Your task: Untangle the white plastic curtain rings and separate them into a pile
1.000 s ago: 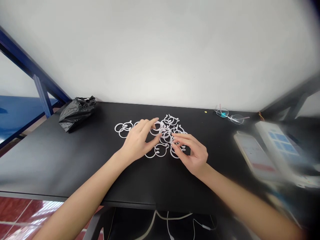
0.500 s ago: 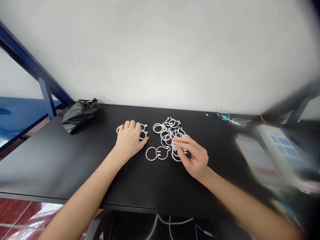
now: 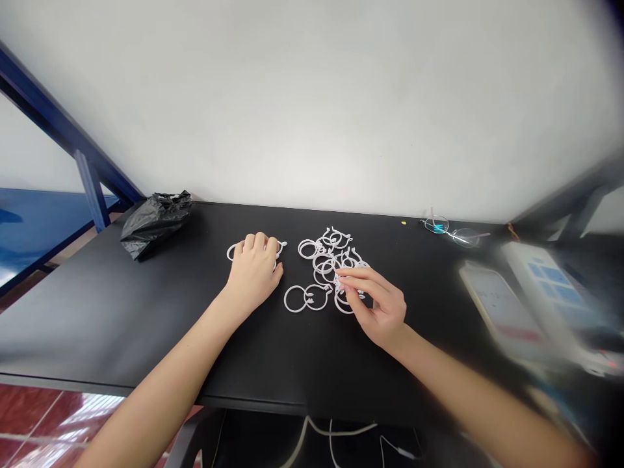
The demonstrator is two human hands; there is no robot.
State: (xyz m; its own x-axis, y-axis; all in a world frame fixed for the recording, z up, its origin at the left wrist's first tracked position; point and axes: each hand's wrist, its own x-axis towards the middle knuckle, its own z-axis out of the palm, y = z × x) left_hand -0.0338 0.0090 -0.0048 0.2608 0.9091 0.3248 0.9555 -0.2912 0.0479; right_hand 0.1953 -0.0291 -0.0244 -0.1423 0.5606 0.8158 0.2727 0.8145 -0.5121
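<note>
Several white plastic curtain rings (image 3: 325, 263) lie in a loose, overlapping pile at the middle of the black table. Two more rings (image 3: 296, 299) rest side by side at the pile's near left. My left hand (image 3: 254, 266) is palm down over a smaller group of rings (image 3: 231, 252), its fingers curled and thumb drawn in on a ring that it mostly hides. At the pile's right edge, my right hand (image 3: 377, 304) pinches a ring between thumb and fingertips; its fingers cover part of the rings there.
A crumpled black plastic bag (image 3: 156, 222) sits at the back left of the table (image 3: 302, 364). Eyeglasses (image 3: 451, 233) lie near the wall at right. A phone (image 3: 502, 309) and a white box (image 3: 550, 286) are at the far right. Cables (image 3: 331, 434) hang below the front edge.
My left thumb has moved in toward the fingers, and the ring that showed beside it is now mostly hidden under the hand. My right hand has stayed in place.
</note>
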